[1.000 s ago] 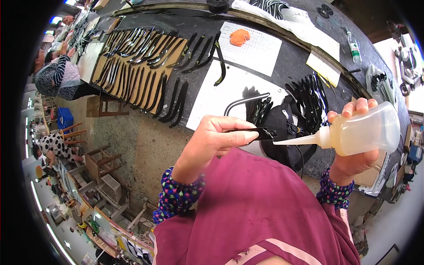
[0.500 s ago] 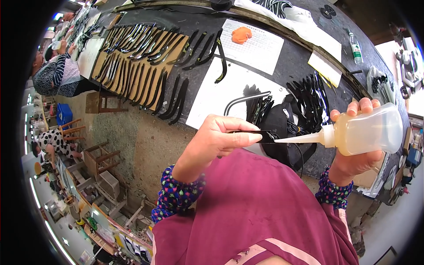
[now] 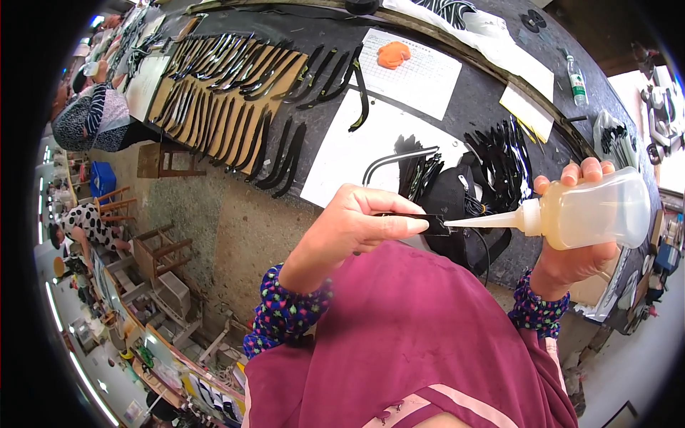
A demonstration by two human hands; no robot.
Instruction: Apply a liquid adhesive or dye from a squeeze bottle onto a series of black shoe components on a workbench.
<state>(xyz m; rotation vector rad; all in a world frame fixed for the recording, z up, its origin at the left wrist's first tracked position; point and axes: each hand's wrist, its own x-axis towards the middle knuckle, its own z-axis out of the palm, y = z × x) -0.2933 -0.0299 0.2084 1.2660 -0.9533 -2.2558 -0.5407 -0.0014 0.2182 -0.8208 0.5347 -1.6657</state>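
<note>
My left hand pinches a thin black strip between thumb and fingers, its end poking out to the right. In my right hand lies a squeeze bottle of translucent plastic with a pale yellowish liquid, held on its side. The bottle's long tapered nozzle points left, its tip at or very near the strip's end; whether they touch I cannot tell. Behind the nozzle a black bag-like object with a coiled cord rests on the table's near edge.
Black strips lie in rows on a brown board at the left. Bundles of black strips sit ahead, near white paper sheets with an orange lump. A water bottle stands far right. Other people sit at the left.
The nozzle tip has shifted very slightly along the strip's end. Both hands keep almost the same place and hold.
</note>
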